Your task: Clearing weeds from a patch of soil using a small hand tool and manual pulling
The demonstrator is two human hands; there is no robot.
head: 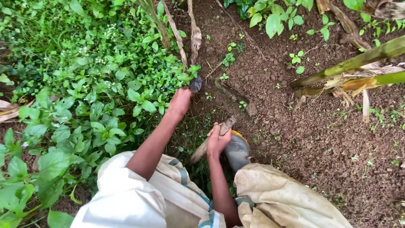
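Bare brown soil (295, 139) lies under us on the right, crumbly and dotted with tiny seedlings, while a thick mat of weeds (84, 93) covers the ground on the left. Nearest us, our knees in pale cloth frame the view, and a grey boot (236, 150) stands on the soil between them. Our right hand (218, 141) is closed around a wooden handle (211, 141), which slants from low left up to the right, so the tool rests ready, close to the body; its working end we cannot make out. Further out, our left hand (180, 101) is clenched on a small weed tuft (189, 75) at the edge of the green mat, just where it meets the cleared ground; a dark clod of roots or earth seems to hang by the fist. Beyond, dry leaves (195, 36) trail over the soil, and green stalks (354, 63) slant across the far right.
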